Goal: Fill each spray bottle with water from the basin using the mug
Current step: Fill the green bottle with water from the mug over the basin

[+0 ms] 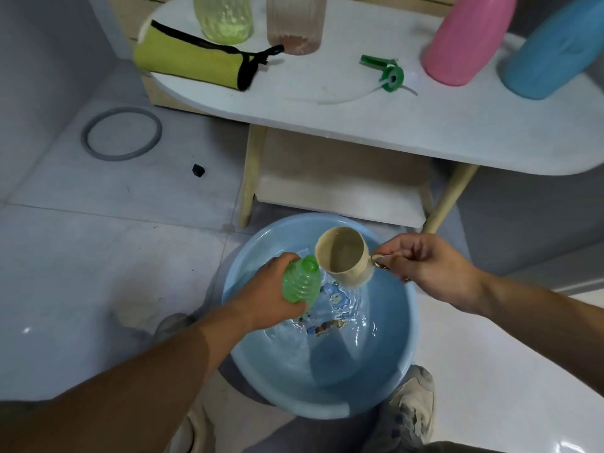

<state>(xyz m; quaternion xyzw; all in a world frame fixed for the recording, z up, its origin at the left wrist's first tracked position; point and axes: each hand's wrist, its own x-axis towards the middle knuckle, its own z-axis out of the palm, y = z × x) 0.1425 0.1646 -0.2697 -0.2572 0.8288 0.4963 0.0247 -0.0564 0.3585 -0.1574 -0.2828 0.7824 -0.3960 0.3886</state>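
A light blue basin with water in it stands on the floor between my feet. Over it, my left hand grips a small green ribbed spray bottle with no spray head, its open neck pointing up and right. My right hand holds a beige mug by its handle. The mug is tilted toward the bottle, its rim touching the bottle's neck, and water shows inside it. A green spray head with its tube lies on the white table.
Standing on the table are a pale green bottle, a clear pinkish bottle, a pink bottle and a blue bottle. A yellow-green pouch lies at its left end. A grey ring lies on the tiled floor.
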